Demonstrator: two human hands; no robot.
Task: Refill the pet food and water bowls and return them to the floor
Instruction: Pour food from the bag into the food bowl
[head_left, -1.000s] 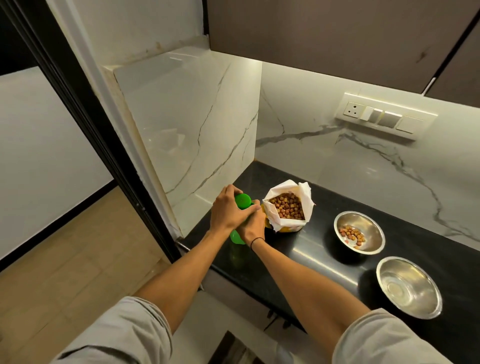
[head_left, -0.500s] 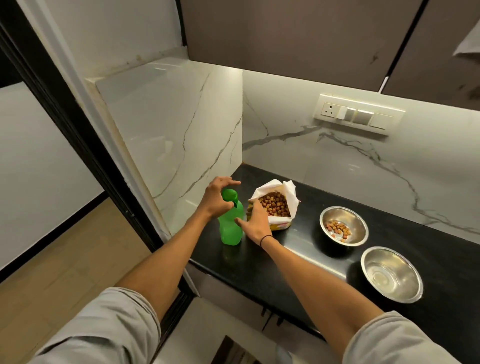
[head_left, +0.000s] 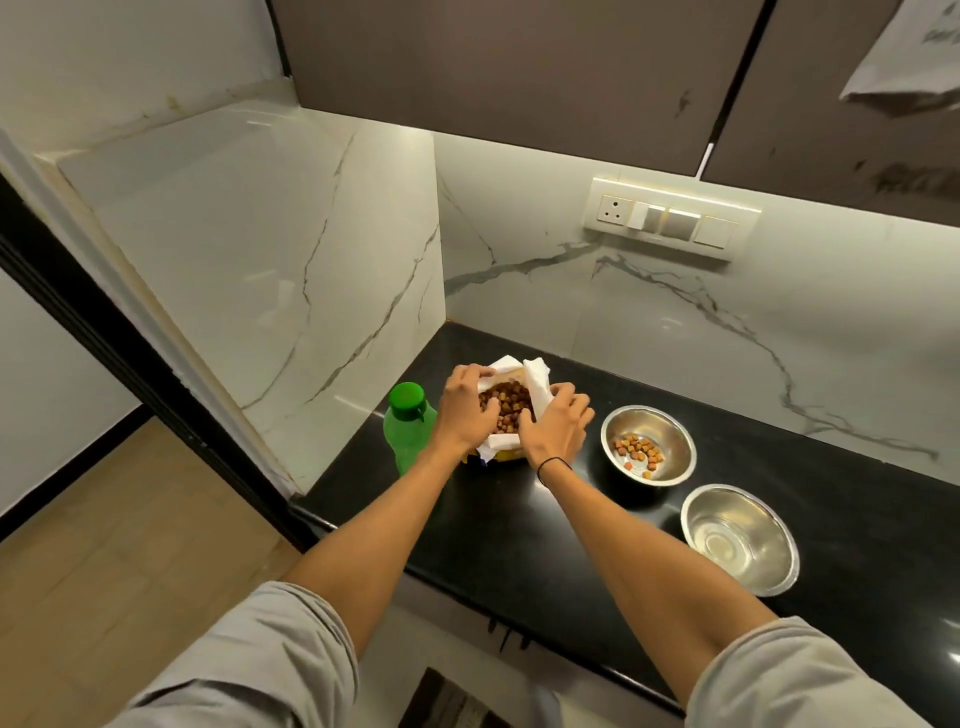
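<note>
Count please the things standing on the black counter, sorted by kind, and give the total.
Steel bowls: 2, one with some kibble, one without kibble
Green bottle: 1
Open food bag: 1, gripped by the left hand and the right hand
Total: 4

Two bare forearms extend from short, loose grey fabric sleeves: the left sleeve (head_left: 249, 660) and the right sleeve (head_left: 800, 675) both end around the elbow, with soft folds in the cloth. The left hand (head_left: 462, 410) wears nothing. Just behind the right hand (head_left: 556, 431), a thin black band (head_left: 551, 463) circles the wrist. No rings or watch show.
</note>
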